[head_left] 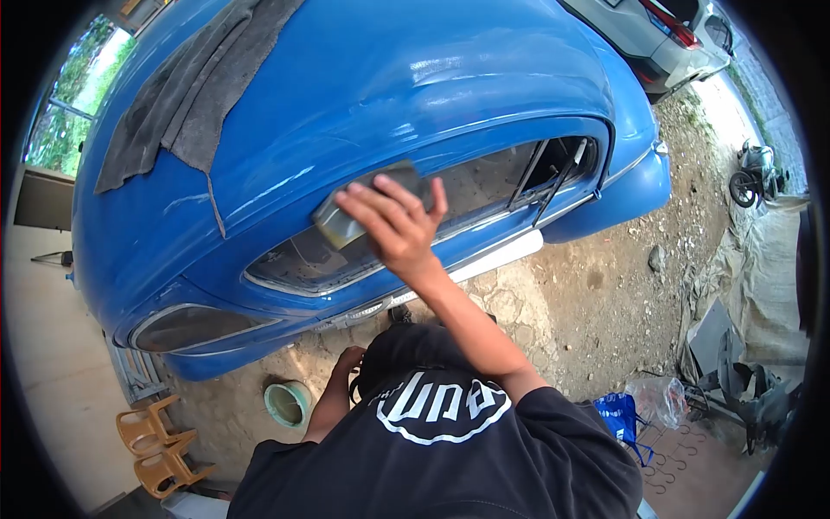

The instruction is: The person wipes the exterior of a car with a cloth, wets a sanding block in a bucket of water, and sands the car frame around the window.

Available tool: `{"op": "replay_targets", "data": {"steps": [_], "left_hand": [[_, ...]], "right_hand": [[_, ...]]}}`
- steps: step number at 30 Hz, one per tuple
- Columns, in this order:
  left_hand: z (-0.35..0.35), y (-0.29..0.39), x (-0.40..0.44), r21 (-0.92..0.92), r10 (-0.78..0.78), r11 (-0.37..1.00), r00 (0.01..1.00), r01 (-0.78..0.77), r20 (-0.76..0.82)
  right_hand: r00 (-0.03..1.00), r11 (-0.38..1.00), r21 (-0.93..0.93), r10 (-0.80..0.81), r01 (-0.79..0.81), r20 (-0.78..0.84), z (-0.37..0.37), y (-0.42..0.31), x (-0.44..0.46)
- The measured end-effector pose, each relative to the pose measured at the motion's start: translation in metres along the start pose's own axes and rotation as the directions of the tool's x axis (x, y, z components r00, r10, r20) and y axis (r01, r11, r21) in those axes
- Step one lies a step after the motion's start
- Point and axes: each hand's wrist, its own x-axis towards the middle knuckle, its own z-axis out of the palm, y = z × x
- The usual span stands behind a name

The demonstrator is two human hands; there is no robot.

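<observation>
My right hand (398, 221) reaches out over the side of a blue rounded car (363, 95). Its fingers lie over a dark grey-green folded sheet (341, 227) that looks like sandpaper, held against the bodywork at the top edge of the side window (320, 255). The sheet is slightly blurred, and part of it is covered by the fingers. Down at my side hangs my left hand (351, 356), close to my dark clothing; its fingers are mostly hidden. Pale streaks and scuffs mark the blue paint.
A grey cloth (203, 95) drapes over the car roof. On the ground stand a green bucket (288, 404) and brown plastic chairs (156, 441). A light-coloured car (666, 39) is at upper right, with a motorcycle (754, 177) beyond. A blue bag (618, 417) lies at lower right.
</observation>
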Motion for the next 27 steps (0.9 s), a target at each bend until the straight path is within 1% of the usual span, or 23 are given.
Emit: {"op": "replay_targets", "data": {"steps": [1, 3, 4, 5, 6, 8, 10, 12, 14, 15, 16, 17, 18, 19, 20, 21, 22, 23, 24, 25, 26, 27], "left_hand": [[0.004, 0.003, -0.01, -0.089, 0.047, 0.995, 0.997, -0.053, -0.068], [0.009, 0.002, 0.007, -0.184, 0.033, 0.981, 0.992, -0.054, -0.119], [0.014, -0.002, 0.012, -0.238, 0.018, 0.97, 0.989, -0.052, -0.144], [0.017, 0.003, 0.002, -0.232, 0.046, 0.969, 0.981, -0.09, -0.19], [0.023, 0.005, -0.005, -0.245, 0.062, 0.962, 0.974, -0.117, -0.22], [0.036, 0.008, -0.02, -0.217, 0.011, 0.974, 0.972, -0.063, -0.234], [0.047, 0.006, -0.024, -0.221, -0.043, 0.975, 0.975, -0.006, -0.217], [0.069, -0.011, -0.035, -0.24, -0.095, 0.97, 0.979, 0.05, -0.181], [0.077, -0.017, -0.037, -0.292, -0.113, 0.955, 0.979, 0.06, -0.169], [0.084, -0.016, -0.046, -0.353, -0.107, 0.935, 0.977, 0.036, -0.183], [0.092, -0.015, -0.056, -0.412, -0.102, 0.911, 0.975, 0.012, -0.197], [0.098, -0.016, -0.06, -0.41, -0.127, 0.911, 0.97, 0.032, -0.207], [0.104, -0.025, -0.061, -0.441, -0.127, 0.897, 0.965, 0.014, -0.228], [0.112, -0.039, -0.058, -0.468, -0.128, 0.884, 0.962, 0.0, -0.242], [0.118, -0.047, -0.055, -0.49, -0.122, 0.871, 0.958, -0.023, -0.26], [0.119, -0.052, -0.058, -0.513, -0.126, 0.858, 0.961, -0.02, -0.248], [0.124, -0.059, -0.063, -0.49, -0.13, 0.872, 0.961, -0.006, -0.243], [0.127, -0.061, -0.067, -0.468, -0.129, 0.884, 0.962, 0.002, -0.241], [0.12, -0.062, -0.066, -0.439, -0.124, 0.899, 0.961, 0.003, -0.246], [0.109, -0.077, -0.046, -0.296, -0.088, 0.954, 0.991, 0.055, -0.099], [0.104, -0.08, -0.044, -0.316, -0.093, 0.947, 0.991, 0.057, -0.101], [0.094, -0.078, -0.039, -0.339, -0.092, 0.939, 0.99, 0.05, -0.111]], "right_hand": [[0.998, 0.998, -0.033, 0.062, -0.062, -0.008, -0.009, 0.018, 0.0], [0.986, 0.982, -0.085, 0.164, -0.166, -0.031, -0.025, 0.073, 0.007], [0.977, 0.973, -0.117, 0.191, -0.201, -0.09, -0.03, 0.096, 0.01], [0.967, 0.961, -0.123, 0.24, -0.249, -0.085, -0.034, 0.103, 0.013], [0.953, 0.955, -0.031, 0.29, -0.294, -0.086, -0.033, 0.091, 0.015], [0.948, 0.943, 0.106, 0.318, -0.315, -0.014, -0.025, 0.057, 0.009], [0.988, 0.967, 0.213, 0.123, -0.14, 0.092, -0.008, 0.013, -0.009], [0.99, 0.977, 0.207, 0.021, -0.05, 0.141, -0.003, -0.004, -0.013], [0.993, 0.984, 0.176, -0.024, 0.003, 0.118, -0.007, 0.018, -0.003], [0.992, 0.986, 0.163, -0.043, 0.023, 0.12, -0.014, 0.032, -0.001], [0.993, 0.991, 0.132, 0.015, -0.03, 0.114, -0.018, 0.052, -0.001], [0.994, 0.989, 0.112, 0.086, -0.094, 0.074, -0.023, 0.074, 0.002], [0.989, 0.987, 0.071, 0.147, -0.146, -0.009, -0.026, 0.093, 0.007], [0.977, 0.977, 0.036, 0.21, -0.21, -0.022, -0.033, 0.105, 0.012], [0.971, 0.972, 0.035, 0.236, -0.234, -0.05, -0.029, 0.102, 0.011], [0.958, 0.956, 0.117, 0.279, -0.27, -0.067, -0.02, 0.086, 0.008], [0.943, 0.933, 0.189, 0.325, -0.305, -0.079, -0.014, 0.061, 0.002], [0.977, 0.965, 0.152, 0.205, -0.213, 0.065, -0.014, 0.04, -0.005], [0.982, 0.969, 0.173, 0.165, -0.179, 0.089, -0.005, 0.016, -0.012], [0.982, 0.967, 0.187, 0.155, -0.173, 0.104, -0.003, 0.004, -0.01], [0.982, 0.966, 0.202, 0.14, -0.163, 0.124, -0.002, -0.004, -0.007], [0.989, 0.976, 0.18, 0.104, -0.121, 0.102, -0.002, 0.003, -0.004]]}}
